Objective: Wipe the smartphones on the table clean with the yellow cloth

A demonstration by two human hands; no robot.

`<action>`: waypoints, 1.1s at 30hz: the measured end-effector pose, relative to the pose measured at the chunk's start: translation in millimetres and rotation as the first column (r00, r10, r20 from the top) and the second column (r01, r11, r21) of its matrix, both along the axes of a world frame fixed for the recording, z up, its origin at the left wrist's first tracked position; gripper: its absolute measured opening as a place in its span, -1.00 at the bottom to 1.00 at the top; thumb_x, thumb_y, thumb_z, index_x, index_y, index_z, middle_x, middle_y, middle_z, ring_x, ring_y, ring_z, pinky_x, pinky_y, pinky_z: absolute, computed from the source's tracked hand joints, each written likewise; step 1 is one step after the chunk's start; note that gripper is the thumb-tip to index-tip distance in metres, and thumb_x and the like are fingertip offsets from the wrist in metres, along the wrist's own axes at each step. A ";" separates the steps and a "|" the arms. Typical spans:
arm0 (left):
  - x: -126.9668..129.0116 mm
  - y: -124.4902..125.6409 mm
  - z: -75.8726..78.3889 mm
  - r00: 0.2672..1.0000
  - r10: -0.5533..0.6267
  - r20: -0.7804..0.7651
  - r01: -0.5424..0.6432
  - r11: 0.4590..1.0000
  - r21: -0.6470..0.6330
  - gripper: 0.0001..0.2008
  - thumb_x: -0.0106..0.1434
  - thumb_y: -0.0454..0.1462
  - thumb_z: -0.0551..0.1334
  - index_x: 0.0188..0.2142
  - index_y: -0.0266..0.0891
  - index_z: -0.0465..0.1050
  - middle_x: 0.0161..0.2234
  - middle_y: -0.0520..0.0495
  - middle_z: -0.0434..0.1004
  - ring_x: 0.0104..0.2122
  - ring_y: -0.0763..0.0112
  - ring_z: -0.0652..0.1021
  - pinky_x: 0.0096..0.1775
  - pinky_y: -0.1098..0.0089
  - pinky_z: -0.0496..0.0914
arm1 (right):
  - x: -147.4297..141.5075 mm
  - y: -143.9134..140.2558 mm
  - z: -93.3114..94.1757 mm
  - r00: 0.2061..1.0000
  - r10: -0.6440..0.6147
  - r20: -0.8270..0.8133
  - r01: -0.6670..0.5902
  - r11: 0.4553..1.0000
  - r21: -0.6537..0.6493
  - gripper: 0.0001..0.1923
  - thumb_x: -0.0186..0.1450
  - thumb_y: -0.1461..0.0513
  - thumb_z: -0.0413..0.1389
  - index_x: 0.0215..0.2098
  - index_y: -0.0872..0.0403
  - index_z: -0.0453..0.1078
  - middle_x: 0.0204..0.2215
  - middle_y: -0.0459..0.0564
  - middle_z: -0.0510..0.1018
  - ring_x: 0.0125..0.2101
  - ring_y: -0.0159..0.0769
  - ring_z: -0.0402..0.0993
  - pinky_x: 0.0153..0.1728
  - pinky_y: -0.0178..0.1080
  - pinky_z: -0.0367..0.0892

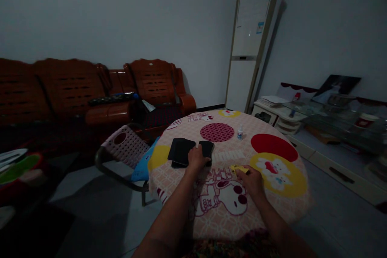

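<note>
On the round table, my left hand (pixel 196 158) is closed over a black phone (pixel 207 149), its thumb at the near right edge and its fingers along the left side. Just left of that hand lie flat black rectangular items (pixel 182 150), overlapping; their exact kind is too dark to tell. My right hand (pixel 253 180) pinches a crumpled yellow cloth (pixel 238 168) above the tablecloth. A small white bottle with a blue label (pixel 240 133) stands upright beyond both hands.
A patterned tablecloth (pixel 226 225) covers the table. To the left stand a woven chair (pixel 128 147) with a blue cushion (pixel 144 167) and a wooden sofa (pixel 151 82). A tall air conditioner (pixel 249 40) is behind; a low cabinet (pixel 329 165) with a glass top runs along the right.
</note>
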State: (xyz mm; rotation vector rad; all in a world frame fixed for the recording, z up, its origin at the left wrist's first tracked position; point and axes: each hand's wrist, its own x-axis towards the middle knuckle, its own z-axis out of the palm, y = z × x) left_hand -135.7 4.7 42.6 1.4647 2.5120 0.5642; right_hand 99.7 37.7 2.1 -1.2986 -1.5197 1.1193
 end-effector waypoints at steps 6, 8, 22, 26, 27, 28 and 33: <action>14.4 8.9 7.7 1.000 0.009 -0.028 -0.008 1.000 0.028 -0.42 -0.01 -0.24 0.39 0.02 -0.29 0.33 0.00 -0.35 0.41 0.04 0.02 0.42 -0.05 0.28 0.30 | -0.2 4.9 -3.2 0.994 0.009 -0.107 -0.010 1.000 -0.008 -0.65 -0.03 0.02 0.22 -0.40 0.12 0.46 -0.65 -0.06 0.53 -0.70 -0.29 0.40 -0.71 -0.32 0.25; 17.6 11.7 4.8 0.993 -0.040 0.110 0.036 0.999 0.038 -0.59 -0.01 -0.28 0.38 -0.14 -0.30 0.42 -0.08 -0.32 0.48 -0.01 0.02 0.46 -0.05 0.25 0.32 | 1.0 6.9 -5.6 0.992 -0.009 -0.126 0.009 1.000 0.004 -0.64 -0.03 0.03 0.23 -0.38 0.12 0.45 -0.66 -0.07 0.52 -0.71 -0.29 0.40 -0.71 -0.33 0.26; 91.9 -20.2 -28.3 -0.569 -0.291 0.769 -0.184 0.957 0.226 -0.66 0.31 -0.21 0.16 -0.02 -0.43 0.38 -0.13 -0.33 0.53 -0.17 0.17 0.58 -0.07 0.13 0.43 | 5.9 11.0 0.8 0.969 -0.080 -0.235 0.117 0.982 0.151 -0.52 0.12 -0.01 0.14 -0.16 0.19 0.49 -0.60 -0.03 0.54 -0.66 -0.30 0.43 -0.64 -0.31 0.34; 94.4 -24.4 -32.7 -0.639 -0.215 0.738 -0.083 0.974 0.211 -0.39 0.34 0.06 0.00 0.02 -0.46 0.39 -0.15 -0.37 0.54 -0.25 0.17 0.59 -0.17 0.18 0.45 | -2.3 16.2 4.9 0.986 -0.066 -0.150 0.103 0.961 0.255 -0.55 0.13 0.00 0.14 -0.18 0.17 0.51 -0.52 0.00 0.58 -0.60 -0.31 0.45 -0.56 -0.31 0.35; 95.0 -24.6 -33.5 -0.641 -0.208 0.739 -0.071 0.975 0.212 -0.36 0.34 0.09 -0.03 0.02 -0.45 0.39 -0.16 -0.37 0.54 -0.26 0.17 0.59 -0.19 0.19 0.45 | -5.2 18.9 6.1 0.989 -0.074 -0.125 0.107 0.954 0.281 -0.57 0.14 0.01 0.13 -0.19 0.16 0.51 -0.46 0.03 0.60 -0.54 -0.29 0.48 -0.51 -0.30 0.38; 95.6 -24.6 -34.2 -0.638 -0.204 0.742 -0.065 0.975 0.212 -0.34 0.34 0.11 -0.05 0.03 -0.44 0.39 -0.16 -0.36 0.54 -0.27 0.17 0.59 -0.19 0.19 0.45 | -8.0 22.0 7.8 0.990 -0.091 -0.107 0.120 0.945 0.306 -0.59 0.14 0.02 0.12 -0.21 0.15 0.52 -0.41 0.05 0.62 -0.48 -0.27 0.50 -0.46 -0.29 0.39; 99.8 -24.3 -37.3 -0.604 -0.193 0.773 -0.057 0.978 0.199 -0.33 0.32 0.12 -0.04 0.04 -0.44 0.38 -0.14 -0.37 0.54 -0.28 0.15 0.59 -0.19 0.16 0.44 | -17.3 39.5 24.6 0.993 -0.091 -0.073 0.115 0.879 0.463 -0.66 0.18 0.06 0.11 -0.26 0.13 0.54 -0.29 0.08 0.63 -0.28 -0.21 0.53 -0.22 -0.23 0.40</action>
